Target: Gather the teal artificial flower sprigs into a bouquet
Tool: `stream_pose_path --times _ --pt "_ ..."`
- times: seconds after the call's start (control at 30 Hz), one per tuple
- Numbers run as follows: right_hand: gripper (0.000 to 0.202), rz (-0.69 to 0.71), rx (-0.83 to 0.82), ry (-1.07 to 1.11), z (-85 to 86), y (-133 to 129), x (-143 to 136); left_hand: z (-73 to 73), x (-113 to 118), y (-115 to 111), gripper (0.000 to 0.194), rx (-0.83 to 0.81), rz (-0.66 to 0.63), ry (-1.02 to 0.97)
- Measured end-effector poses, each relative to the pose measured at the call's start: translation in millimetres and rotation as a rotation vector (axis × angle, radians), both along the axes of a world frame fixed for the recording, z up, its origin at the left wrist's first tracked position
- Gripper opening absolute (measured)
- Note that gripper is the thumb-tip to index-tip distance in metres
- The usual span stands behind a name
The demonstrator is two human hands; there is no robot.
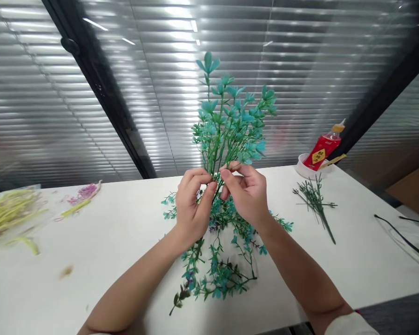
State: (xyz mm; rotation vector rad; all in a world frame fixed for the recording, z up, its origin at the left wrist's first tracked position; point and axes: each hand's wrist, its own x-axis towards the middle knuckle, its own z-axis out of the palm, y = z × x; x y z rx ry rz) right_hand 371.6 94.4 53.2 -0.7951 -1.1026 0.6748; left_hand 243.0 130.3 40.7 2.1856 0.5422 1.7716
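Observation:
Between my two hands a bunch of artificial flowers (pixel 226 121) with turquoise blooms and green stems stands upright. My left hand (pixel 193 202) is closed round its stems from the left, thumb and fingers pinched together. From the right, my right hand (pixel 246 190) pinches at the stems near the same spot, thumb against fingers. Whether it grips a stem or something thin there is too small to tell. Below and behind the hands, more artificial sprigs (pixel 223 279) with turquoise, green and a few purple parts lie spread on the white table (pixel 125 260).
Bare green plastic stems (pixel 316 200) lie to the right. Behind them a red-labelled bottle (pixel 323 149) leans in a white bowl (pixel 302 166). Black-framed glasses (pixel 405 242) rest at the right edge. Yellow strips in plastic (pixel 10 209) and a purple bundle (pixel 85 193) lie left.

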Motion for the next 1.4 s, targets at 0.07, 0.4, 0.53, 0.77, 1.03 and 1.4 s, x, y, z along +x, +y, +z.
stream_pose_path --times 0.07,0.4,0.53,0.77,1.03,1.4 --pt "0.024 0.024 -0.019 -0.008 0.3 0.4 0.8 0.8 -0.2 -0.7 0.010 -0.001 0.008 0.015" --pt "0.025 0.084 -0.070 -0.057 1.7 -0.3 5.5 3.9 -1.3 -2.2 0.009 -0.014 0.014 0.025" --pt "0.025 0.106 -0.081 -0.081 2.8 -0.7 6.1 3.3 -1.9 -2.5 0.010 -0.004 0.017 0.022" --pt "0.025 0.111 -0.073 -0.092 5.2 -2.5 4.8 3.7 -1.4 -3.8 0.011 0.000 0.024 0.018" --pt "0.022 0.156 -0.143 -0.087 9.3 -3.8 8.5 3.2 -1.6 -4.9 0.011 -0.005 0.035 0.019" --pt "0.022 0.110 -0.089 -0.089 7.5 -2.6 8.3 7.3 -4.8 -0.3 0.007 -0.110 0.031 0.006"
